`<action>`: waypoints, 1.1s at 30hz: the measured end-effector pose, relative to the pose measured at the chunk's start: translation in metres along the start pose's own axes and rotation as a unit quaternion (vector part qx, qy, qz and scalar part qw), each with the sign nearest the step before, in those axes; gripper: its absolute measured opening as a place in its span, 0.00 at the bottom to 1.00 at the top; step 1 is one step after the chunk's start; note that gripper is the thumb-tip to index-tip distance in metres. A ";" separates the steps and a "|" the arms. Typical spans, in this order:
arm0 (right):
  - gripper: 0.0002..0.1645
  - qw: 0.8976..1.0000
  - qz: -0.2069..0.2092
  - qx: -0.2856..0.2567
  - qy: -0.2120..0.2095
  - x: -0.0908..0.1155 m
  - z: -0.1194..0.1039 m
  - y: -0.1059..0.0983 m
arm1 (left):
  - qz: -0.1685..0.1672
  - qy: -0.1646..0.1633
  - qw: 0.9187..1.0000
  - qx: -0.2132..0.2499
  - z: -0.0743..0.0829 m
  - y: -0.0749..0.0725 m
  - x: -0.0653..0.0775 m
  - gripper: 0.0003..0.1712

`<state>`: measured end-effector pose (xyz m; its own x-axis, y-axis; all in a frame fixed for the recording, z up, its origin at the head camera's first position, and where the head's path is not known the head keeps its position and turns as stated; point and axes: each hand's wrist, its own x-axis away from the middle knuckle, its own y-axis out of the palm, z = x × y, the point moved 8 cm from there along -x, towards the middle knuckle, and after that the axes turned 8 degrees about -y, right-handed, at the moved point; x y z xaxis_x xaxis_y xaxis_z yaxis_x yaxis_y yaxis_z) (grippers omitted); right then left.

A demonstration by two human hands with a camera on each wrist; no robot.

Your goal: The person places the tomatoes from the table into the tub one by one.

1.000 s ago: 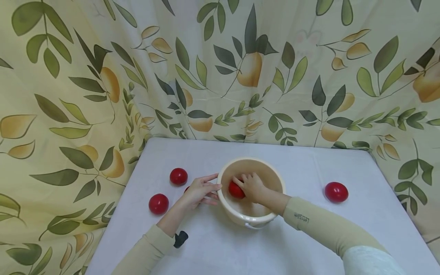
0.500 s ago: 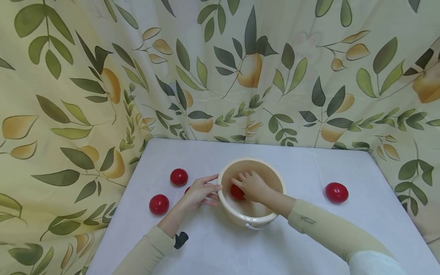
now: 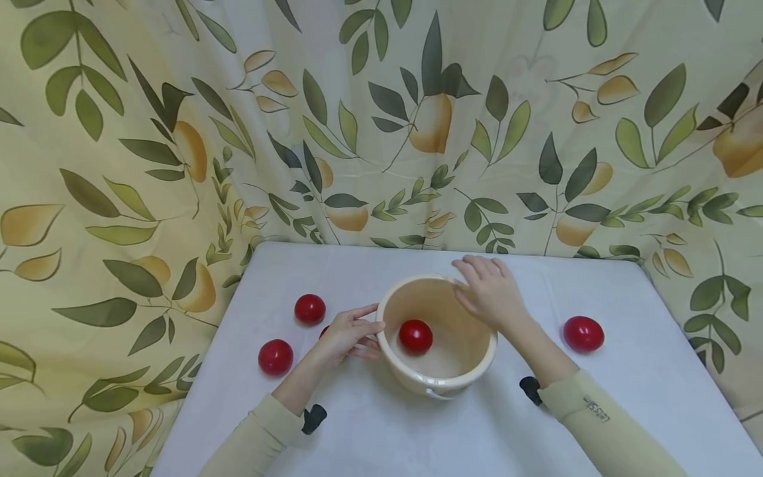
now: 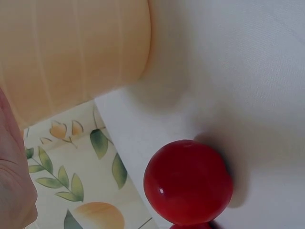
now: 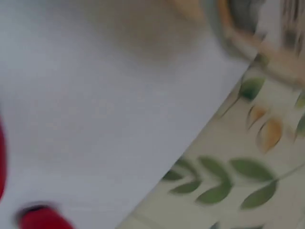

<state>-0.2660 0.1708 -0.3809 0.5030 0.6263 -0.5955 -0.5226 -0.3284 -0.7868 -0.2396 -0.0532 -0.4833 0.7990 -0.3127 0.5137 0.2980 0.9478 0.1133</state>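
A cream bucket (image 3: 489, 354) stands upright on the table, with one glossy red ball-like thing (image 3: 415, 336) inside. My left hand (image 3: 344, 336) rests against the bucket's left side, fingertips at the rim. In the left wrist view, part of that hand (image 4: 14, 176) is beside the bucket wall (image 4: 81, 52). Above the bucket's right rim is my right hand (image 3: 491, 291), fingers extended and holding nothing. Two red balls (image 3: 310, 309) lie to the left, and a third (image 3: 324, 330) is mostly hidden behind my left hand.
Another red ball (image 3: 583, 334) lies on the table's right side. A white cloth covers the table (image 3: 369, 437). A leaf-and-fruit patterned curtain (image 3: 381, 132) hangs behind and along the left. The bucket's white handle (image 3: 439, 394) hangs at its front.
My right hand has let go of the red ball in the bucket and lifted out, up and to the right. The ball stays inside. My left hand keeps its place.
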 end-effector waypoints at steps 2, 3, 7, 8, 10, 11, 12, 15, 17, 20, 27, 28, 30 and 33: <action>0.29 0.998 -0.004 0.013 0.057 0.015 0.025 -0.006 | 0.001 0.000 1.000 -0.001 0.000 0.000 0.000 0.33; 0.29 0.996 -0.013 0.017 0.087 0.024 0.038 -0.008 | 0.000 0.001 1.000 -0.003 0.000 0.000 0.001 0.33; 0.34 0.971 -0.105 0.025 0.213 0.066 0.082 -0.007 | 0.002 -0.005 1.000 -0.002 0.000 0.000 0.001 0.33; 0.36 0.961 -0.131 0.026 0.241 0.078 0.091 -0.006 | 0.002 -0.007 1.000 -0.002 0.000 0.000 0.001 0.33; 0.39 0.942 -0.173 0.023 0.285 0.102 0.105 -0.004 | 0.003 -0.010 1.000 -0.001 0.000 0.000 0.002 0.34; 0.40 0.934 -0.189 0.019 0.303 0.113 0.111 -0.003 | 0.003 -0.010 1.000 -0.002 -0.001 0.000 0.002 0.34; 0.41 0.927 -0.203 0.017 0.316 0.124 0.117 -0.003 | 0.002 -0.010 1.000 -0.001 -0.001 0.000 0.002 0.33; 0.46 0.907 -0.239 0.003 0.346 0.155 0.128 0.000 | 0.000 -0.006 1.000 -0.001 0.000 0.000 0.002 0.34; 0.49 0.895 -0.259 -0.007 0.363 0.173 0.133 0.002 | -0.003 -0.003 1.000 -0.001 0.003 0.002 0.005 0.34; 0.52 0.881 -0.283 -0.022 0.378 0.198 0.136 0.004 | -0.006 0.002 1.000 0.001 0.005 0.002 0.008 0.33; 0.57 0.855 -0.320 -0.058 0.405 0.237 0.133 0.008 | -0.012 0.010 1.000 0.003 0.003 0.002 0.005 0.33; 0.58 0.851 -0.323 -0.061 0.410 0.241 0.134 0.009 | -0.013 0.011 1.000 0.003 0.003 0.002 0.005 0.33; 0.62 0.845 -0.328 -0.066 0.418 0.248 0.134 0.010 | -0.015 0.009 1.000 0.004 0.003 0.002 0.005 0.33; 0.66 0.836 -0.329 -0.069 0.433 0.258 0.137 0.013 | -0.015 0.006 1.000 0.000 0.005 0.003 0.007 0.33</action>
<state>-0.2376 0.4250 -0.5228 0.9917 -0.0229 0.1267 0.1181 -0.2301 -0.9660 -0.2359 -0.0525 -0.4752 0.7959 -0.3422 0.4995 0.3221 0.9378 0.1292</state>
